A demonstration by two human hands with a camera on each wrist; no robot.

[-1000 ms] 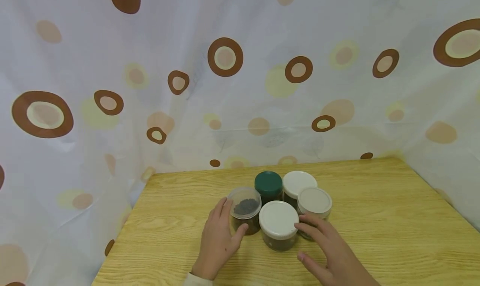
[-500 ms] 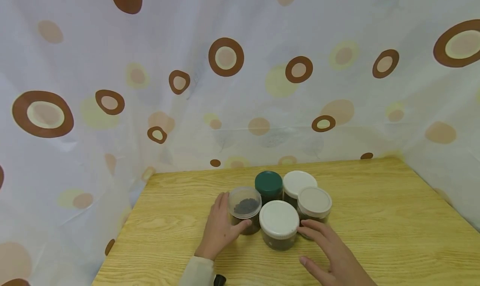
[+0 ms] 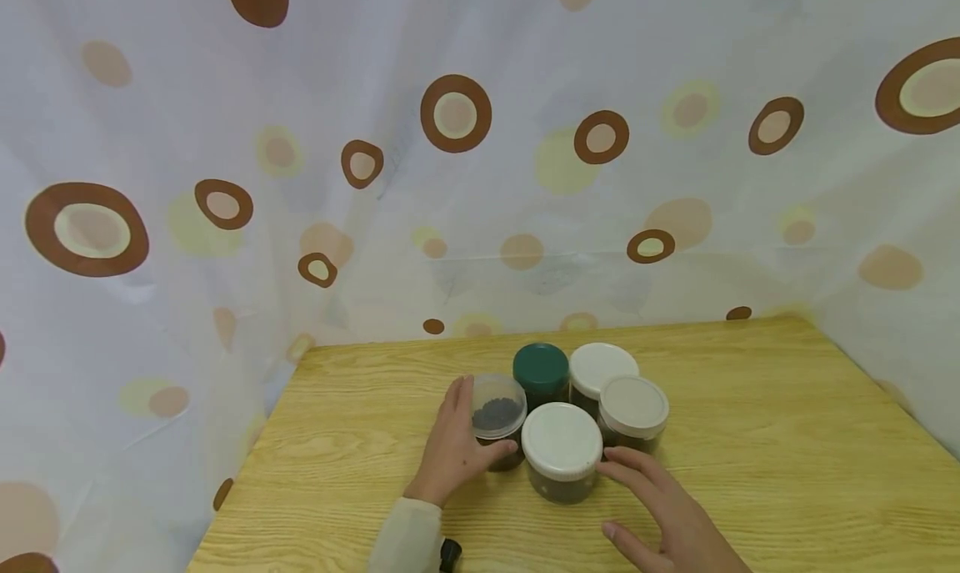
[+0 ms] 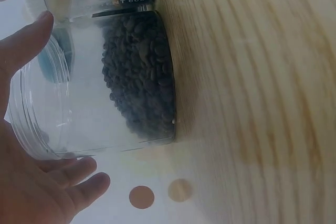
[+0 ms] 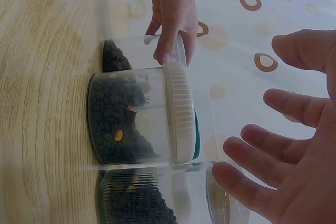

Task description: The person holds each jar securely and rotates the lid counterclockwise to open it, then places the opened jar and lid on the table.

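Observation:
My left hand (image 3: 453, 452) holds a clear jar (image 3: 501, 406) with a see-through top, its thumb across the front and its fingers along the far left side. Dark bean-like pieces (image 4: 139, 72) fill part of that jar in the left wrist view. Close on its right stands a white-lidded jar (image 3: 562, 441), also part full of dark pieces. My right hand (image 3: 663, 506) is by this lid's right side, fingers spread and holding nothing. The right wrist view shows those fingers (image 5: 257, 153) extended above a glass jar (image 5: 136, 195).
Behind stand a green-lidded jar (image 3: 541, 368), another white-lidded jar (image 3: 602, 369) and, to the right, an off-white-lidded jar (image 3: 633, 406). All are bunched on a wood-grain table (image 3: 757, 414). A spotted curtain (image 3: 480, 189) hangs behind. A small black object (image 3: 450, 552) is beside the left sleeve.
My left hand has moved forward and to the right, closing round the clear jar. The right hand has drawn back slightly from the white lid. The jars keep their arrangement.

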